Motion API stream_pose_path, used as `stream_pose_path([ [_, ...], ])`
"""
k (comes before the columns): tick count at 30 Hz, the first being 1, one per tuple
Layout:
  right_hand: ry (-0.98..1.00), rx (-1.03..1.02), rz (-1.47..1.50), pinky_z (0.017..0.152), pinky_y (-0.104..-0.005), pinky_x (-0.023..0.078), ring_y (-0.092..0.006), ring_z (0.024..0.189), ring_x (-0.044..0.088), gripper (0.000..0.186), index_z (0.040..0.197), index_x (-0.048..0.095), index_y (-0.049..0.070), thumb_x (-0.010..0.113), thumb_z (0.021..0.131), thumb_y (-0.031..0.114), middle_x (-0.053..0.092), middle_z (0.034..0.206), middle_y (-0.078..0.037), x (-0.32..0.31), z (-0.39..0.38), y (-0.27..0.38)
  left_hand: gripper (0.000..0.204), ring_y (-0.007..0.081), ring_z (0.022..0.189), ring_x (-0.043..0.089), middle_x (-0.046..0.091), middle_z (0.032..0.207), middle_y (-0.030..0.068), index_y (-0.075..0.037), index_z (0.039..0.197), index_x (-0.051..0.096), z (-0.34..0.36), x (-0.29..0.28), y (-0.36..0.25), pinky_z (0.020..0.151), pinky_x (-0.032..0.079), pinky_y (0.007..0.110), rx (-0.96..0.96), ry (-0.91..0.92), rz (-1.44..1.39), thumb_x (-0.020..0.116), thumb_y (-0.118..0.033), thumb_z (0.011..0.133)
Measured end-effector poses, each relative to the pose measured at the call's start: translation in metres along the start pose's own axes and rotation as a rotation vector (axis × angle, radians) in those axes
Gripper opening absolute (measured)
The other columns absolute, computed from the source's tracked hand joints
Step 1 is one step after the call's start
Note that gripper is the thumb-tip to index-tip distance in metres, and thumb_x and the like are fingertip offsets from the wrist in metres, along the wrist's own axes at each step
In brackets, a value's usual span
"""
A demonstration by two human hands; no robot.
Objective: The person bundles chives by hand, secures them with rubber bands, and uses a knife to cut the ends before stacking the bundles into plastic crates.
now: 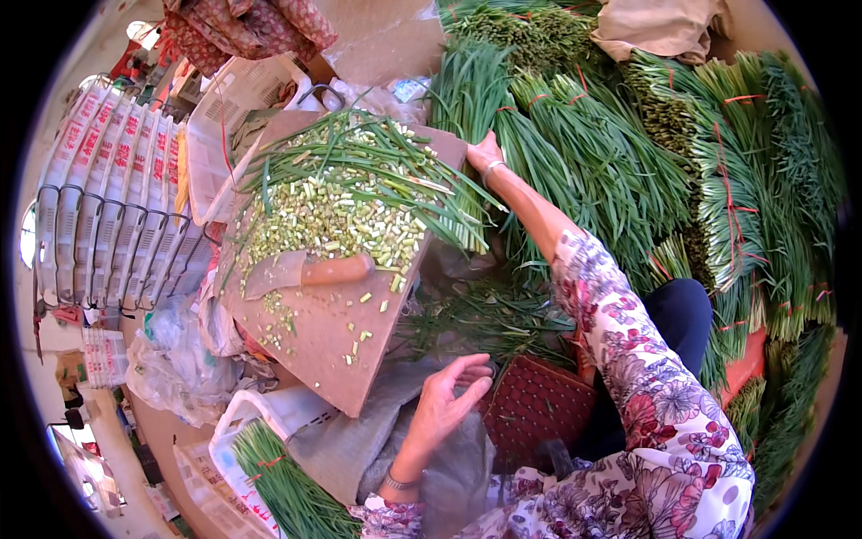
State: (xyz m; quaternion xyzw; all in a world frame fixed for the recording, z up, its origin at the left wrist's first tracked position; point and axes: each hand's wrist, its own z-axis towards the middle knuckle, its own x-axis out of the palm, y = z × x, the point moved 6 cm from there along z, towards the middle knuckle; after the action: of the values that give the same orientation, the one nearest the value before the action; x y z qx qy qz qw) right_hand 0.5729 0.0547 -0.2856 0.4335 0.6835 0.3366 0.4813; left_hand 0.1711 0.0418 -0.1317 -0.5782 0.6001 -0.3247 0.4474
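In the head view, the bundled green stalks lay beyond the brown board's right edge. They looked light, limp and perhaps slippery, best held around their red ties. The right arm reached far forward, its hand at the board's far right corner; whether it gripped board or stalks, I couldn't tell. The left hand, empty and loosely curled, hovered off the board's near corner.

A brown board sits slantwise left of the frame's centre. Chopped pale-green stalk pieces heap on its middle, with long green leaves strewn toward its top. Below the heap, a wooden-handled knife lies flat, blade pointing left.
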Motion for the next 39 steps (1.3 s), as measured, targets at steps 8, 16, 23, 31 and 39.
stream_pose_path([
  [8,0.377,0.022,1.043,0.086,-0.036,0.052,-0.021,0.093,0.064,0.048,0.116,0.054,0.0,0.072,0.076,0.02,0.065,0.103,-0.011,-0.154,-0.108,0.013,0.035,0.0152,0.092,0.065,0.069,0.101,0.01,0.001,0.121,0.059,0.004,0.007,-0.001,0.084,0.051,0.029,0.138,-0.009,0.18,0.065,-0.011,0.088],
  [16,0.617,0.229,1.738,0.107,-0.048,0.039,-0.0311,0.113,0.058,0.044,0.12,0.057,-0.001,0.062,0.086,0.026,0.062,0.122,-0.016,-0.236,-0.278,0.038,0.056,0.0226,0.101,0.064,0.065,0.11,0.0129,0.0,0.126,0.055,-0.037,0.02,-0.074,0.086,0.051,0.033,0.729,-0.338,0.468,0.076,-0.006,0.075],
  [23,0.793,0.471,1.793,0.108,-0.0531,0.036,-0.0354,0.122,0.05,0.055,0.139,0.044,0.007,0.049,0.096,0.042,0.046,0.141,-0.018,-0.215,-0.419,0.054,0.085,0.0345,0.113,0.056,0.055,0.123,0.0222,0.005,0.13,0.045,-0.076,0.011,-0.116,0.097,0.046,0.039,0.748,-0.448,0.479,0.087,-0.021,0.06],
  [31,1.588,0.516,1.167,0.079,-0.0366,0.058,-0.0281,0.101,0.065,0.093,0.144,0.026,0.001,0.044,0.086,0.072,0.057,0.124,-0.02,-0.142,-0.54,0.103,0.083,0.0261,0.105,0.06,0.06,0.118,0.0144,0.002,0.127,0.048,-0.171,-0.073,-0.219,0.095,0.047,0.038,0.915,-0.549,0.209,0.085,-0.021,0.057],
  [39,0.699,-1.216,-0.142,0.073,-0.0398,0.054,-0.0343,0.082,0.068,0.032,0.115,0.06,0.004,0.06,0.09,0.023,0.067,0.101,-0.019,-0.124,-0.457,0.153,0.081,0.0238,0.106,0.06,0.059,0.118,0.0141,-0.002,0.132,0.044,-0.266,-0.213,-0.282,0.095,0.047,0.037,0.701,-0.884,0.653,0.078,-0.015,0.059],
])
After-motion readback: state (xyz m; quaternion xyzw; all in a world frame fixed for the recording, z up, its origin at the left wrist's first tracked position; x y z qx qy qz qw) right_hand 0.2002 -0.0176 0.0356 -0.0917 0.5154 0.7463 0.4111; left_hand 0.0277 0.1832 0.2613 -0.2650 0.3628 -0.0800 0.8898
